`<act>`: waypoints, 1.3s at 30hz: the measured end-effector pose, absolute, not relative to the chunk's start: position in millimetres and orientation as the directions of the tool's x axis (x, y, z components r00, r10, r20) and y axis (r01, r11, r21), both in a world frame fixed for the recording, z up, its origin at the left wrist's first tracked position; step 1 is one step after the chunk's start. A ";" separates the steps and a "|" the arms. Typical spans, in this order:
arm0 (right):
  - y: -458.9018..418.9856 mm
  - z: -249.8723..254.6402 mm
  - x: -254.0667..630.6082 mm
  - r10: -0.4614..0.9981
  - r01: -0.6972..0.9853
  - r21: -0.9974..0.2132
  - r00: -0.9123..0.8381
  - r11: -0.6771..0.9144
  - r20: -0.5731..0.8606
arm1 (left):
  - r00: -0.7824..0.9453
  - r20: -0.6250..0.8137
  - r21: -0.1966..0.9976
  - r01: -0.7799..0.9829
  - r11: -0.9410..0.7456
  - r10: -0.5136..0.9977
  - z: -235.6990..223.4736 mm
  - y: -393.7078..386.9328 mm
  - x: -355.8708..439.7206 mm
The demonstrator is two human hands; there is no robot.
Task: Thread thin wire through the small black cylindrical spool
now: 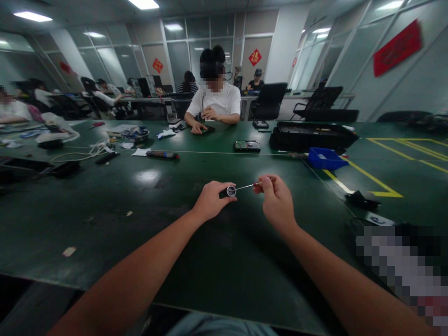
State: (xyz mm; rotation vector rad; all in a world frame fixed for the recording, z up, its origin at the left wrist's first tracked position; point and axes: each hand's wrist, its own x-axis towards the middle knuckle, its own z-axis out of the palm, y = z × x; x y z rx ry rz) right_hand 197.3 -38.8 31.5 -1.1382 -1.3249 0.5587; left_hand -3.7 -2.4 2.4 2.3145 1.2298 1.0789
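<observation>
My left hand (212, 199) is closed round a small black cylindrical part (227, 192), whose pale ringed end faces right. I cannot make out exactly what kind of part it is. In my right hand (276, 198) is a screwdriver (247, 186), pinched by its handle between thumb and fingers. The thin metal shaft points left, and its tip meets the ringed end of the black part. Both hands are held above the green table (196, 261), at the middle of the view.
Across the table a person in a white shirt (224, 100) handles a dark flat item. Between us lie a hard drive (247, 146) and a dark handheld tool (163, 155). To the right are a black case (311, 136), a blue bin (325, 158) and yellow tape lines (371, 177).
</observation>
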 end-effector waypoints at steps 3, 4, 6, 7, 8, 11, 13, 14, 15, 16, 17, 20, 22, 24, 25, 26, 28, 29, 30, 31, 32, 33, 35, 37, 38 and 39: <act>-45.6 34.7 194.2 0.848 0.390 -0.823 0.165 0.412 0.503 | 0.361 0.483 0.563 0.570 -0.599 0.798 2.2 -2.9 -3.5; -47.2 35.7 193.8 0.844 0.415 -0.808 0.148 0.419 0.515 | 0.362 0.482 0.561 0.572 -0.598 0.798 2.2 -3.0 -3.5; -49.3 37.1 193.5 0.834 0.458 -0.775 0.120 0.435 0.539 | 0.358 0.481 0.559 0.578 -0.594 0.801 2.1 -3.0 -3.5; -49.8 37.3 193.6 0.829 0.478 -0.760 0.108 0.440 0.548 | 0.356 0.478 0.558 0.583 -0.591 0.803 2.1 -3.0 -3.4; -50.0 37.3 193.8 0.826 0.494 -0.749 0.101 0.442 0.555 | 0.355 0.477 0.557 0.586 -0.589 0.804 2.2 -3.0 -3.4; -48.7 35.4 195.0 0.829 0.517 -0.741 0.100 0.429 0.550 | 0.354 0.472 0.556 0.591 -0.585 0.807 2.7 -3.2 -3.2; -47.2 33.9 195.9 0.829 0.520 -0.743 0.109 0.423 0.548 | 0.353 0.468 0.558 0.593 -0.581 0.810 3.1 -3.4 -3.1; -46.5 33.5 196.4 0.828 0.521 -0.741 0.110 0.423 0.550 | 0.352 0.466 0.559 0.594 -0.579 0.811 3.3 -3.5 -3.0; -46.1 33.6 196.8 0.826 0.524 -0.737 0.108 0.426 0.554 | 0.352 0.465 0.559 0.595 -0.578 0.812 3.3 -3.5 -2.9; -46.1 34.2 197.2 0.822 0.530 -0.730 0.102 0.432 0.560 | 0.352 0.464 0.558 0.596 -0.577 0.813 3.3 -3.5 -2.9; -46.4 35.2 197.4 0.818 0.542 -0.717 0.089 0.439 0.568 | 0.353 0.465 0.555 0.598 -0.578 0.812 3.2 -3.4 -2.9; -49.5 40.3 197.7 0.804 0.631 -0.638 0.035 0.443 0.593 | 0.359 0.466 0.547 0.602 -0.582 0.809 2.8 -3.1 -3.2; -52.2 43.2 197.6 0.791 0.699 -0.572 0.015 0.429 0.612 | 0.365 0.467 0.544 0.599 -0.588 0.805 2.5 -3.0 -3.5; -54.3 44.5 197.2 0.776 0.736 -0.532 0.014 0.419 0.631 | 0.376 0.468 0.540 0.594 -0.596 0.800 2.2 -2.9 -3.7; -55.1 44.5 196.9 0.770 0.744 -0.521 0.013 0.418 0.637 | 0.381 0.467 0.539 0.593 -0.598 0.798 2.0 -2.8 -3.8; -55.6 44.2 196.6 0.768 0.749 -0.513 0.009 0.420 0.641 | 0.382 0.465 0.539 0.593 -0.598 0.798 1.6 -2.7 -3.8; -56.5 43.5 196.0 0.769 0.753 -0.502 -0.008 0.426 0.640 | 0.374 0.463 0.544 0.596 -0.590 0.804 0.8 -2.2 -3.9; -56.9 43.4 195.8 0.770 0.753 -0.497 -0.019 0.431 0.638 | 0.366 0.461 0.549 0.598 -0.584 0.808 0.3 -2.0 -3.9; -57.3 43.6 195.6 0.772 0.753 -0.493 -0.032 0.436 0.635 | 0.360 0.460 0.554 0.598 -0.580 0.811 0.0 -1.8 -4.0; -57.8 44.0 195.5 0.774 0.753 -0.487 -0.047 0.443 0.631 | 0.356 0.459 0.558 0.597 -0.576 0.814 -0.3 -1.7 -4.1; -58.2 44.6 195.5 0.775 0.752 -0.481 -0.062 0.450 0.629 | 0.356 0.457 0.562 0.595 -0.574 0.815 -0.4 -1.6 -4.2; -58.7 45.3 195.5 0.775 0.750 -0.474 -0.079 0.460 0.627 | 0.357 0.456 0.565 0.592 -0.575 0.816 -0.5 -1.6 -4.4; -59.2 46.5 195.6 0.764 0.735 -0.459 -0.123 0.499 0.634 | 0.357 0.458 0.567 0.588 -0.577 0.814 -0.6 -1.6 -4.7; -59.3 47.0 195.8 0.738 0.704 -0.442 -0.174 0.556 0.651 | 0.355 0.465 0.564 0.588 -0.580 0.811 -0.7 -1.6 -4.8; -59.2 46.9 195.9 0.725 0.690 -0.433 -0.196 0.581 0.661 | 0.352 0.470 0.562 0.588 -0.582 0.809 -0.9 -1.6 -4.8; -59.2 46.7 196.0 0.713 0.676 -0.426 -0.213 0.601 0.668 | 0.350 0.476 0.560 0.587 -0.585 0.807 -1.1 -1.5 -4.8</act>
